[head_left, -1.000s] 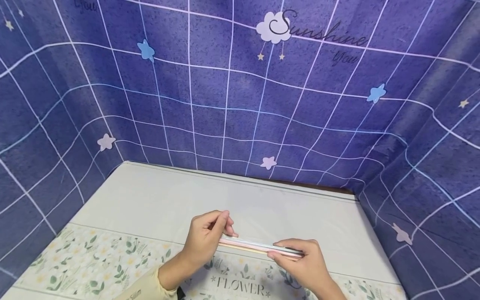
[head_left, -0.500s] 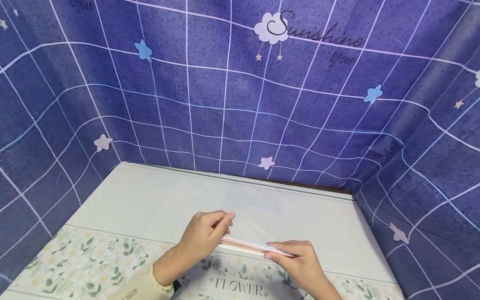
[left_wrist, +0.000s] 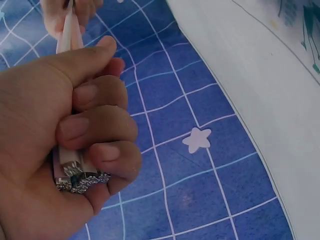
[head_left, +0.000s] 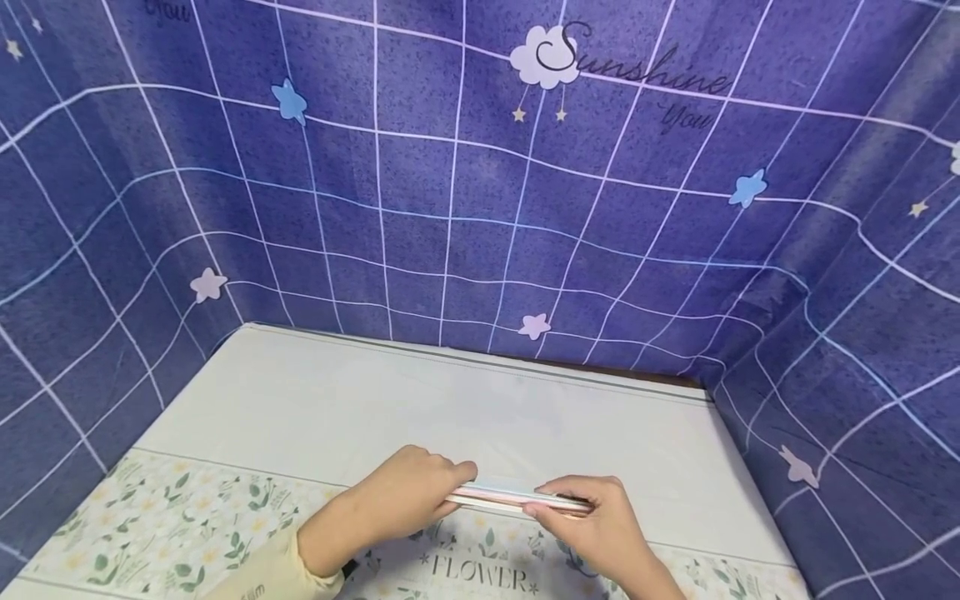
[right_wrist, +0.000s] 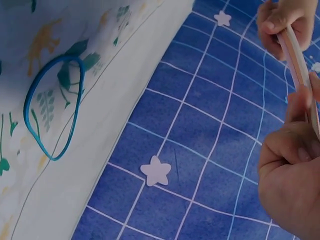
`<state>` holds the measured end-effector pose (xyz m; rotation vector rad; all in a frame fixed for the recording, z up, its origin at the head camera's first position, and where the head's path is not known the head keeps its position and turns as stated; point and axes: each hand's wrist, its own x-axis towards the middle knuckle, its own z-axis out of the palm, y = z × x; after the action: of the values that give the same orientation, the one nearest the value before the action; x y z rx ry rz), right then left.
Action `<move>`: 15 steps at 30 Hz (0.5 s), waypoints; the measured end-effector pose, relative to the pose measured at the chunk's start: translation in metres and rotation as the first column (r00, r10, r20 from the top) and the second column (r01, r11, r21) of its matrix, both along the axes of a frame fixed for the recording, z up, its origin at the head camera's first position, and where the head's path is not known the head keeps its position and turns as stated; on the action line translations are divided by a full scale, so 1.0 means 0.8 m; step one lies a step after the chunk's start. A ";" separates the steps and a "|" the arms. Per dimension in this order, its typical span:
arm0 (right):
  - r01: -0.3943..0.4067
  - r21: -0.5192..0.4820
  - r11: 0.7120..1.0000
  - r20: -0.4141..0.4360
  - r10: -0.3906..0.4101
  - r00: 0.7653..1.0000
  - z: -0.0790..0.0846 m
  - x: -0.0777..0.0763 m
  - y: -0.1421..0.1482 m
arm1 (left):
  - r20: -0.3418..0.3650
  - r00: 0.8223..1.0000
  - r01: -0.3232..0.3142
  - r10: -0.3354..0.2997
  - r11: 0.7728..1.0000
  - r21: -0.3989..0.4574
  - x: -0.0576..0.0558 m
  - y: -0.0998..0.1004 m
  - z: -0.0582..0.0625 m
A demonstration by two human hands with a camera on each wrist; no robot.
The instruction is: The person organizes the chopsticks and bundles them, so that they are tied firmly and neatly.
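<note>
Both hands hold a bundle of long, slim pastel sticks [head_left: 495,498], pink, white and pale blue, over the near part of the table. My left hand [head_left: 408,492] grips its left end. In the left wrist view the fingers curl around the bundle, and jagged silvery stick ends [left_wrist: 75,182] poke out below the little finger. At the other end, my right hand [head_left: 596,517] holds the bundle between thumb and fingers. The right wrist view shows the bundle [right_wrist: 295,55] running from one hand to the other. Much of each end is hidden inside the hands.
A teal elastic band [right_wrist: 26,110] lies as a loose loop on the flowered tablecloth [head_left: 187,517], near the right hand. Behind it stretches the cloth's plain white part [head_left: 360,392]. A purple gridded curtain [head_left: 420,200] with stars encloses the back and sides.
The left hand has turned over and lowered, its fingers now wrapped on the bundle's left end. The bundle has tilted and levelled slightly; the right hand keeps hold with little movement.
</note>
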<state>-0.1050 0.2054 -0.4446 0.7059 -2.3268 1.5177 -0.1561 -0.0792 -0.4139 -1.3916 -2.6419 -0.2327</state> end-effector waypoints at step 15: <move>0.020 -0.020 1.000 -0.198 -0.024 0.980 -0.010 -0.005 -0.008 | -0.052 0.997 -0.059 0.058 0.998 -0.029 0.002 0.019 -0.006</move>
<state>-0.1090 0.1987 -0.4527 0.7864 -2.1635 1.3885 -0.1545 -0.0637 -0.4188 -1.3087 -2.6504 -0.1484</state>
